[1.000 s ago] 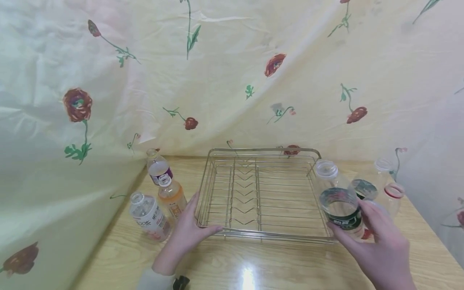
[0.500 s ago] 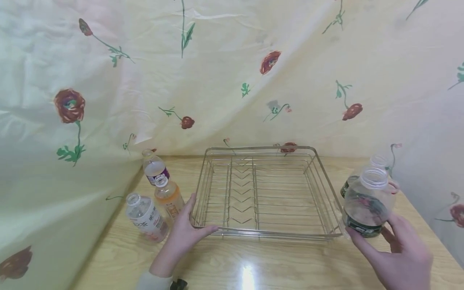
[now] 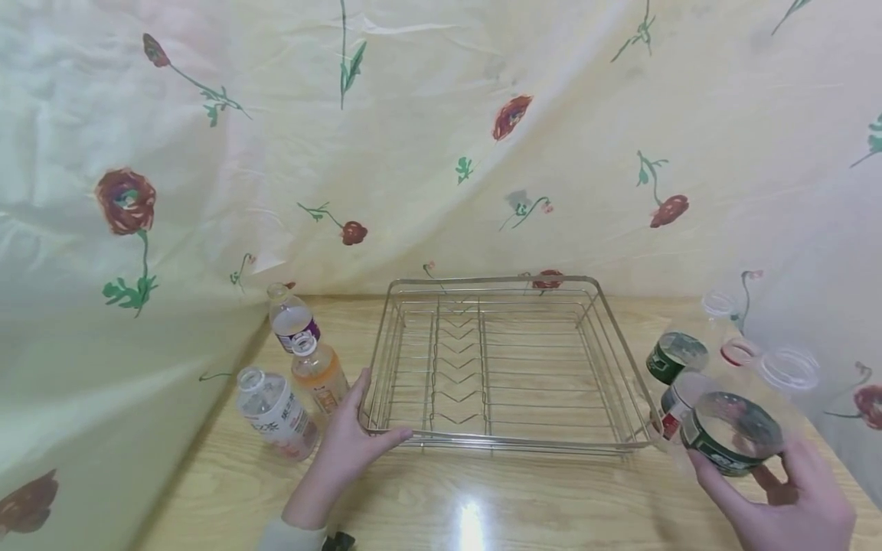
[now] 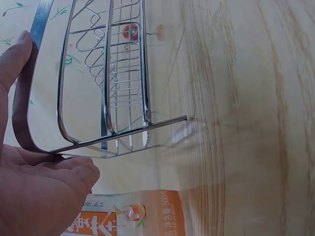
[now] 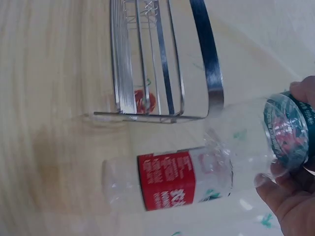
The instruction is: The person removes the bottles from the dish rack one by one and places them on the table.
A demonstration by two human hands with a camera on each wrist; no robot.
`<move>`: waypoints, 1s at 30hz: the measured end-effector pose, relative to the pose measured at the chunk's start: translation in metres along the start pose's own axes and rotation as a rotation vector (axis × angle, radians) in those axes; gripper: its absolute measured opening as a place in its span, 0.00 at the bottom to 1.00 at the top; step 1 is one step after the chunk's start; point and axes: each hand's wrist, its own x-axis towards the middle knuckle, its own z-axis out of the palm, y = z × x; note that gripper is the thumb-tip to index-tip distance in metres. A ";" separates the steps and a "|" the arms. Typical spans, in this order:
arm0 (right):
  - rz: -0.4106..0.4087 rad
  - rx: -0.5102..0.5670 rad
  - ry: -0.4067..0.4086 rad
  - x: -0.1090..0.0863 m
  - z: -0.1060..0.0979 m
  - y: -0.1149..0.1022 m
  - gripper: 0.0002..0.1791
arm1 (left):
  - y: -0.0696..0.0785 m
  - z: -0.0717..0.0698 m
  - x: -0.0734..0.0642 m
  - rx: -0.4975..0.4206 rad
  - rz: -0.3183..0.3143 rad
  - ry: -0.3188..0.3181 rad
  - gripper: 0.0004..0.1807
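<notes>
My right hand [image 3: 799,497] grips a clear plastic bottle [image 3: 733,428] with a dark green label around its lower body. The held bottle tilts to the right, its uncapped mouth up, outside the wire dish rack [image 3: 489,442]. In the right wrist view, thumb and fingers hold the green label [image 5: 290,130]. My left hand [image 3: 347,444] rests at the rack's front left corner, thumb along the front rim and fingers along the left side. The left wrist view shows the thumb [image 4: 17,56] touching the rim and the fingers lying outside the corner.
Right of the rack stand a red-labelled clear bottle [image 5: 167,179] and another green-labelled bottle [image 3: 678,356]. Left of it are a white-labelled bottle [image 3: 279,417], an orange-labelled bottle [image 3: 320,375] and a purple-labelled bottle [image 3: 292,317]. A flowered cloth [image 3: 413,153] hangs behind the wooden table [image 3: 551,497].
My right hand has carried the green-labelled bottle rightward, away from the rack's front right corner. The red-labelled bottle behind it shows more now. My left hand stays at the rack's corner.
</notes>
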 end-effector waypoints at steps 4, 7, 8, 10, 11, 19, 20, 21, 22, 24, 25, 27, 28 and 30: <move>0.058 -0.033 0.005 -0.005 0.002 0.012 0.36 | 0.000 0.000 -0.001 -0.014 -0.005 -0.003 0.65; 0.106 -0.032 -0.015 -0.007 0.004 0.018 0.35 | 0.001 -0.001 -0.001 -0.021 -0.020 0.000 0.65; 0.130 -0.032 -0.021 -0.007 0.004 0.020 0.35 | 0.001 -0.001 -0.002 -0.022 -0.026 0.002 0.66; 0.178 -0.047 -0.046 -0.008 0.005 0.023 0.34 | 0.002 -0.002 -0.002 -0.022 -0.035 0.004 0.66; 0.204 -0.064 -0.064 -0.008 0.005 0.025 0.33 | 0.002 -0.003 -0.002 -0.021 -0.038 0.005 0.66; 0.285 -0.125 -0.271 -0.014 0.004 0.051 0.36 | 0.002 -0.004 -0.002 -0.022 -0.029 -0.001 0.67; 0.290 -0.130 -0.299 -0.014 0.004 0.055 0.37 | 0.002 -0.004 -0.002 -0.023 -0.029 0.001 0.66; 0.300 -0.132 -0.322 -0.014 0.004 0.058 0.39 | 0.002 -0.003 -0.002 -0.022 -0.026 0.001 0.66; 0.311 -0.142 -0.339 -0.014 0.004 0.061 0.39 | 0.002 -0.003 -0.002 -0.020 -0.022 0.002 0.66; 0.327 -0.161 -0.364 -0.014 0.003 0.066 0.41 | 0.002 -0.002 -0.002 -0.016 -0.018 0.002 0.66; 0.337 -0.170 -0.373 -0.014 0.003 0.068 0.42 | 0.002 -0.002 -0.002 -0.014 -0.016 0.001 0.66; 0.358 -0.186 -0.397 -0.014 0.002 0.070 0.44 | 0.002 -0.001 -0.002 -0.014 -0.012 -0.003 0.65; 0.367 -0.195 -0.410 -0.014 0.002 0.071 0.45 | 0.002 -0.001 -0.002 -0.013 -0.012 -0.003 0.65; 0.384 -0.204 -0.430 -0.013 0.001 0.073 0.46 | 0.001 -0.001 -0.002 -0.016 -0.012 -0.004 0.65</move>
